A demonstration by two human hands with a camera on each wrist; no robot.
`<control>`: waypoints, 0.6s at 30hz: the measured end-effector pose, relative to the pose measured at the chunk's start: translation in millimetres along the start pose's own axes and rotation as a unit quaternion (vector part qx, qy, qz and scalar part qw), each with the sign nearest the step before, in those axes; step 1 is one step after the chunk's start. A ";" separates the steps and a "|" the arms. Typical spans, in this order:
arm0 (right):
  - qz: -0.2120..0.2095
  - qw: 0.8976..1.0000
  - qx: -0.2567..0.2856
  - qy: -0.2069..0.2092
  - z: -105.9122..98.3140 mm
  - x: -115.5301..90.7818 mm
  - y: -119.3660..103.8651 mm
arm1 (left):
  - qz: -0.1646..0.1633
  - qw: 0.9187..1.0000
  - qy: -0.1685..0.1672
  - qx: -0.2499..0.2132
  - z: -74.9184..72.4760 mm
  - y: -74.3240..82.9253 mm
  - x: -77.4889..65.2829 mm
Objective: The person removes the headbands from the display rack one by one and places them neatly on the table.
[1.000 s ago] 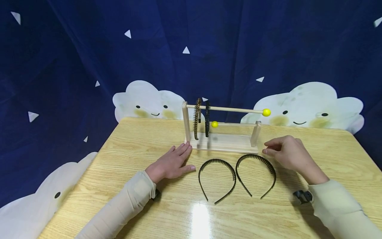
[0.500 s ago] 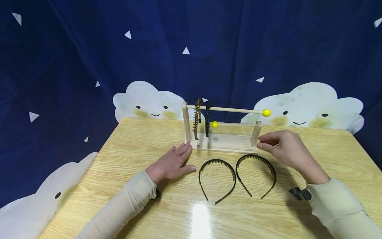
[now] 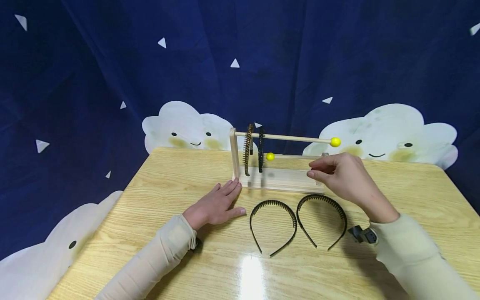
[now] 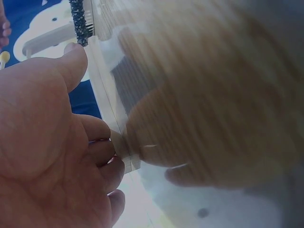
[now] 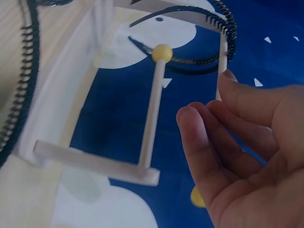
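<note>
Two cream cloth sleeves point(image 3: 157, 254) are cut off by the frame edges above a yellowish wood-grain table point(image 3: 210, 275). On it two slim black toothed headbands, a left one point(image 3: 272, 202) and a right one point(image 3: 321, 197), are laid side by side; whether they touch cannot be made out. Beyond, the left hand point(image 3: 217, 206) is rested flat, its fingers extended and its thumb spread; the near left corner of a pale wooden stand point(image 3: 285, 177) is met by its fingertips. By the right hand point(image 3: 343, 177), nothing is gripped: the fingers are loosely bent and the thumb is parted from them. Most of the stand's right post point(image 3: 325, 154) is hidden by this hand; whether it is touched cannot be told. Two rods are borne by the stand, an upper rod point(image 3: 300, 138) and a lower rod point(image 3: 294, 157), each tipped with one yellow ball. On the upper rod two headbands are hung near the left post point(image 3: 234, 154): one brown headband point(image 3: 247, 154) and one glittery black headband point(image 3: 261, 152). Farthest, a dark blue curtain point(image 3: 270, 83) is printed with clouds.
</note>
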State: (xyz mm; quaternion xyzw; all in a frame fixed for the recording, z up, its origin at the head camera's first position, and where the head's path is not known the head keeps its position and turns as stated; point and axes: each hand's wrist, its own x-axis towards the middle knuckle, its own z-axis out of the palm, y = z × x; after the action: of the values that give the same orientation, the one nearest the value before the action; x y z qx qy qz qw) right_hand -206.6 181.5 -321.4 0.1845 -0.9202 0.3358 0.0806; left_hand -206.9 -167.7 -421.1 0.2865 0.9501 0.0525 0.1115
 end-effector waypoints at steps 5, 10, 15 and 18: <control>0.010 1.000 0.018 -0.002 1.2 8.2 -11.7 | -0.001 1.000 0.003 -0.003 0.5 0.0 -0.1; 0.013 1.000 0.021 0.002 4.6 16.9 -21.3 | -0.001 1.000 0.002 -0.007 0.7 0.3 0.1; 0.015 0.999 0.032 0.010 8.2 26.9 -31.2 | 0.001 1.000 0.004 -0.008 0.5 0.4 0.4; 0.021 0.999 0.042 0.007 10.0 33.0 -36.5 | -0.001 1.000 0.003 -0.003 0.5 0.5 0.3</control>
State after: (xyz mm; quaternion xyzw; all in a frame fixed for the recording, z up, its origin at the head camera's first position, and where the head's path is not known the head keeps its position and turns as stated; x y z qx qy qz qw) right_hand -222.8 139.8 -298.5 0.1655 -0.9083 0.3772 0.0723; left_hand -206.7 -167.0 -421.6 0.2852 0.9505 0.0565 0.1097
